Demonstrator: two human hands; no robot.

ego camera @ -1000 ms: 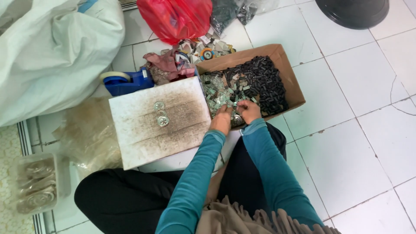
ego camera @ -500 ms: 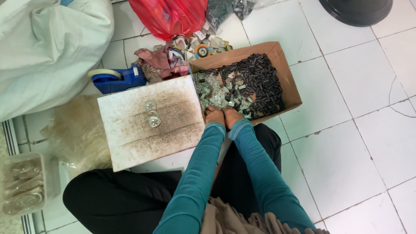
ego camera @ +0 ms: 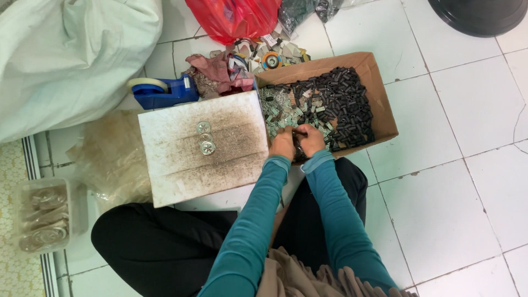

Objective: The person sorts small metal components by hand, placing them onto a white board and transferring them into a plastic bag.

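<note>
I sit on a tiled floor facing a brown cardboard box (ego camera: 386, 113) filled with small black cylinders (ego camera: 344, 107) on its right side and small greenish flat pieces (ego camera: 279, 110) on its left. My left hand (ego camera: 284, 144) and my right hand (ego camera: 312, 140) are pressed close together at the box's near edge, fingers curled around a small dark piece between them. Both arms wear teal sleeves. A stained white board (ego camera: 203, 147) lies left of the box with three metal washers (ego camera: 204, 138) on it.
A blue tape dispenser (ego camera: 159, 91), a pile of scraps (ego camera: 242, 63), a red plastic bag (ego camera: 234, 17) and a dark bag lie behind. A big white sack (ego camera: 66, 55) fills the left. A clear tub (ego camera: 47, 214) sits at the lower left, a black base (ego camera: 481, 14) at top right.
My hands were slightly apart in the box a second ago. They have come together at the box's near edge and stay joined around a small dark piece.
</note>
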